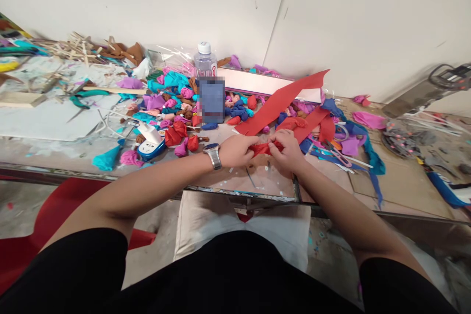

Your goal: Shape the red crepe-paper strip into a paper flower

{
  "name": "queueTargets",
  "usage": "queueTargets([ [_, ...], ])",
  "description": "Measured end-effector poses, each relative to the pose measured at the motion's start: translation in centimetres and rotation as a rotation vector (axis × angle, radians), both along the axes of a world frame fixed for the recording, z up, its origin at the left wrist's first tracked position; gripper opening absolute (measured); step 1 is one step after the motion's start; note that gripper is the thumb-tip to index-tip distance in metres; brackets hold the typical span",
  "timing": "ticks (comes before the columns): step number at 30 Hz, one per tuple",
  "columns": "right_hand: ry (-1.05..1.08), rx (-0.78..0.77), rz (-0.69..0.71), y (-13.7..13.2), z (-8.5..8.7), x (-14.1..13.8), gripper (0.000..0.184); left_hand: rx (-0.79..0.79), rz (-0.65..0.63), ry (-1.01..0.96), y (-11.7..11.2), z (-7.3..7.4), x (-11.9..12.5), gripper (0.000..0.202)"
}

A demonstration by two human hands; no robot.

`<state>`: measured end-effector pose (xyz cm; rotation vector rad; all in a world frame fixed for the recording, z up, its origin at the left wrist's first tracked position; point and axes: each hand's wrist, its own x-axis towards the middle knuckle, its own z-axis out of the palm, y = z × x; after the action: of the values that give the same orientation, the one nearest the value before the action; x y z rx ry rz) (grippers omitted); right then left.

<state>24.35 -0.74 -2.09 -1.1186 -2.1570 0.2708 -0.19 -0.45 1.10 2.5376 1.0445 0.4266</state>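
As the worktable (235,180) is listed from the left, thin wooden sticks (79,50) are found heaped near the wall (147,5), with a wooden block (20,99) laid nearer the front. Teal-handled pliers (90,93) are placed to the right of the block. A blue-and-white socket unit (150,149) is set near the front edge, a white plug (149,132) seated on it. Beside and behind it, bundled scraps (175,133) are massed in red, pink, purple, turquoise, blue and brown. A clear bottle (204,65) with a white cap is stood at the back; a dark slab (212,108), partly pixelated, is placed before it.

A small twisted red piece (263,148) is held low over the table's front: its left end is gripped by the left hand (235,151), above whose wrist a metal watch (212,156) is worn; its right end is pinched narrowly by the right hand (289,151). Whether the table is touched by the piece cannot be told. Behind the hands, a long red strip (285,103) is laid slantwise, partly across a long white-faced panel (253,83). Further right, a turquoise strip (373,152) and a bright pink piece (369,119) are strewn; a blue-and-white packet (447,189) is rested at the far right.
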Motion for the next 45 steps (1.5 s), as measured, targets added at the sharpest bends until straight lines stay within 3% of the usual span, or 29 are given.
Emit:
queueTargets([
  [21, -0.072, -0.069, 0.024, 0.06, -0.10, -0.12, 0.014, 0.038, -0.001, 0.027, 0.15, -0.80, 0.02, 0.036],
  [28, -0.074, -0.091, 0.087, 0.15, 0.02, -0.09, 0.015, 0.018, -0.002, 0.056, -0.07, -0.26, 0.11, 0.039],
  [45, -0.065, -0.068, 0.082, 0.17, 0.02, -0.02, 0.013, 0.024, -0.013, 0.036, -0.06, -0.73, 0.02, 0.042],
])
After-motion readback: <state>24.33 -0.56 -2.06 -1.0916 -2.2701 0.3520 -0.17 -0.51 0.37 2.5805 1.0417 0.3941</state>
